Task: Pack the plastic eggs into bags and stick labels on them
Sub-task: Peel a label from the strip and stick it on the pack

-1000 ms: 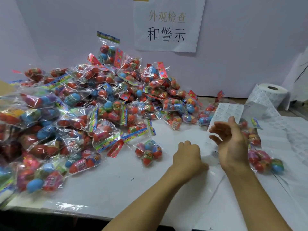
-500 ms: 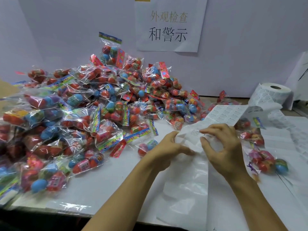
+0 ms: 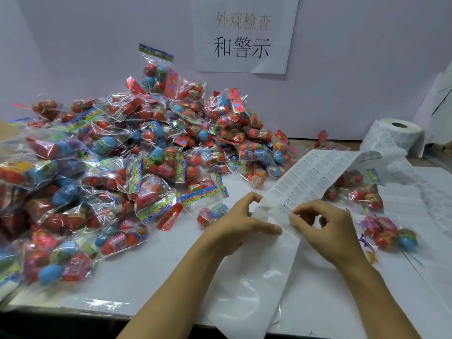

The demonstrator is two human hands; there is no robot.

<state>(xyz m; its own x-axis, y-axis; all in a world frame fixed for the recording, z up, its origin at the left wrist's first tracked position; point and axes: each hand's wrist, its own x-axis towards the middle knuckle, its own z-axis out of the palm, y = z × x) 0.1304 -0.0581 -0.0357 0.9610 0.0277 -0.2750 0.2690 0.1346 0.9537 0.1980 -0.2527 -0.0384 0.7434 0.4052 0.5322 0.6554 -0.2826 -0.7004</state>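
A long white label strip [image 3: 315,172] runs from a roll [image 3: 396,133] at the back right down to the table's front. My left hand [image 3: 239,223] pinches the strip's left edge. My right hand [image 3: 325,226] pinches a label on the strip with thumb and forefinger. One small bag of eggs [image 3: 211,214] lies just left of my left hand. A huge pile of clear bags of red and blue plastic eggs [image 3: 117,162] covers the left half of the table. A few more bags [image 3: 384,233] lie to the right of my right hand.
The white table [image 3: 146,285] ends at a front edge near the bottom. A wall with a paper sign [image 3: 244,37] stands behind the pile. Used backing paper [image 3: 254,289] hangs over the front edge, and more paper sheets [image 3: 428,206] lie at the right.
A second ago both hands were off the strip, the left resting as a fist. They then lifted the label strip and now pinch it, the right fingers on a label.
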